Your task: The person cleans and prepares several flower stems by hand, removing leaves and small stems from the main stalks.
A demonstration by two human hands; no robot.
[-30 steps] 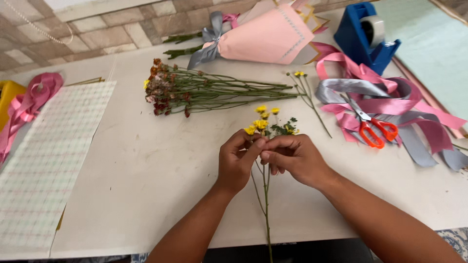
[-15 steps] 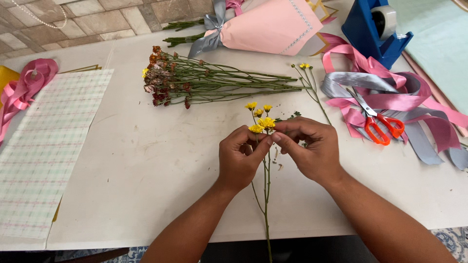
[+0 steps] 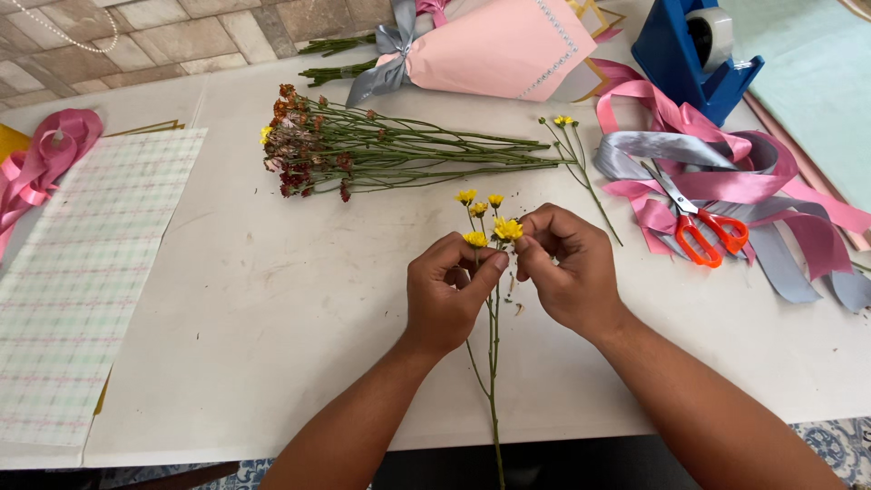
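Now both hands meet over the white table (image 3: 272, 299): the left hand (image 3: 449, 295) pinches the yellow flower stem (image 3: 493, 363) just under its blooms, and the right hand (image 3: 567, 268) nips at the top with closed fingertips. Beyond them lies a bunch of dried flowers (image 3: 363, 154); orange-handled scissors (image 3: 699, 227) rest on ribbons (image 3: 726, 172).

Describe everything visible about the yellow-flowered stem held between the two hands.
The thin green stem with small yellow flowers branches near its top into about four round yellow blooms. It looks fresh. It runs roughly straight from the flowers down toward the person, past the white table's near edge. The left hand pinches it just below the blooms; the right hand has its fingertips at the nearest bloom. Tiny scraps lie on the table beside it.
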